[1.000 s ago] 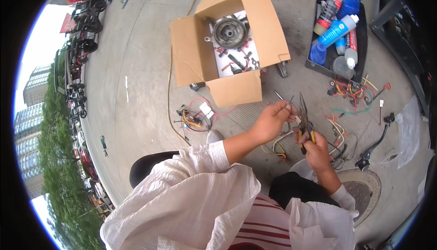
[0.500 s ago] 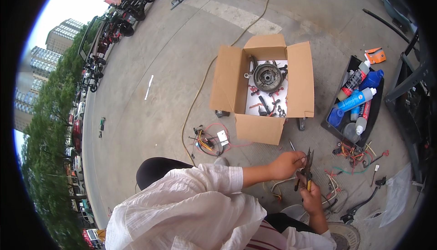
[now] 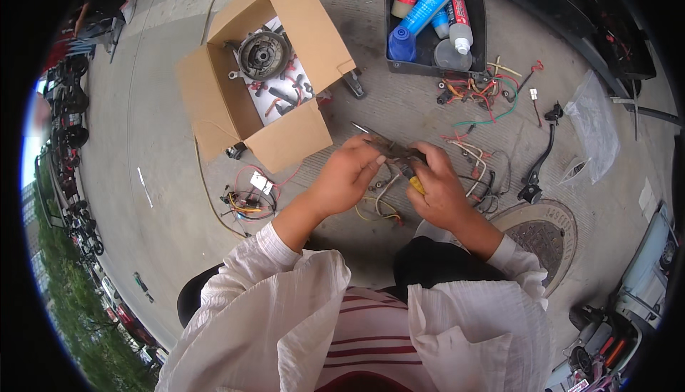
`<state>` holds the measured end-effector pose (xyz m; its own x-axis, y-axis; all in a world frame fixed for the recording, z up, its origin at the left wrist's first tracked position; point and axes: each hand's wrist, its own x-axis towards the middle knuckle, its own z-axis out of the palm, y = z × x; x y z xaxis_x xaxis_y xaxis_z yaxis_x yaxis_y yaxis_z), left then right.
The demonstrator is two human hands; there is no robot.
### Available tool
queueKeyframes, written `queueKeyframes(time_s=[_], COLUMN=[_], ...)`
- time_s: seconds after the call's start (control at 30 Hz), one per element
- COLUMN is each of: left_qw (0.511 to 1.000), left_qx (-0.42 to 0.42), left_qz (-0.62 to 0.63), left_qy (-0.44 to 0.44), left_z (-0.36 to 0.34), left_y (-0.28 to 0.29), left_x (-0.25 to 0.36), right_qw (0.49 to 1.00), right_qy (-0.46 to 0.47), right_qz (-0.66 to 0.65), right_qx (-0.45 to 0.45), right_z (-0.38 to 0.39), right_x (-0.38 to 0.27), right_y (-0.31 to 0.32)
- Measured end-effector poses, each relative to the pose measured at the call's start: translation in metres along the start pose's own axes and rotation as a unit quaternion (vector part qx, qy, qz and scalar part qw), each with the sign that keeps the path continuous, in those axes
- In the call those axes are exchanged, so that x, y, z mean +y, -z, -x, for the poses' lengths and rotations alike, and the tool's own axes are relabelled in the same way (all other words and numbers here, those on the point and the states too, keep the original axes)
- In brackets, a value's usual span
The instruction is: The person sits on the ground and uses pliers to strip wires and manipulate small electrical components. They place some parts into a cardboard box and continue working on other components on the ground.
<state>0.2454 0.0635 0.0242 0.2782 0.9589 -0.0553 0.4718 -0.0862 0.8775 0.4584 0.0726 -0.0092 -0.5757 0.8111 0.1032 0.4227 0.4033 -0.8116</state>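
My right hand is wrapped round a pair of pliers with yellow and black handles. The dark jaws point left, toward the fingertips of my left hand. That hand is closed in a pinch close to the jaws; whatever sits between its fingers is too small to make out. Just beyond them shows a thin rod with a bright metal tip. Under and between my hands, loose cable pieces, white and yellow, lie on the concrete.
An open cardboard box holds a round metal hub and small parts. Right of it stands a black tray of bottles. Wire bundles, a black lever, a clear plastic bag and a round manhole cover surround me.
My view has swung to the right, so the box and tray appear farther left. Both hands stay together at the pliers, whose jaws now point more leftward than up.
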Motion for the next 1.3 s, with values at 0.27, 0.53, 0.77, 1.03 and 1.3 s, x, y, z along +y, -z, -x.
queueKeyframes(time_s=[0.27,0.53,0.77,1.03,1.3], left_qw=[1.0,0.989,0.987,0.94,0.903], left_qx=[0.005,0.102,0.096,0.073,0.027], left_qz=[0.025,0.094,0.093,0.307,0.406], left_qy=[0.016,0.052,0.087,0.127,0.136], left_z=[0.0,0.004,0.004,0.005,0.002], left_y=[0.005,-0.014,-0.018,-0.019,-0.012], left_x=[0.008,-0.007,-0.008,-0.008,-0.006], right_qw=[0.999,0.999,0.999,0.999,0.999], right_qy=[0.02,-0.011,-0.031,-0.021,-0.002], right_qz=[0.025,0.032,0.019,-0.025,0.043], right_qx=[0.043,0.023,0.018,-0.017,-0.006], right_z=[-0.004,-0.001,0.001,-0.007,-0.009], right_x=[-0.007,-0.004,0.002,0.003,0.0], right_y=[0.0,-0.004,-0.01,0.001,0.007])
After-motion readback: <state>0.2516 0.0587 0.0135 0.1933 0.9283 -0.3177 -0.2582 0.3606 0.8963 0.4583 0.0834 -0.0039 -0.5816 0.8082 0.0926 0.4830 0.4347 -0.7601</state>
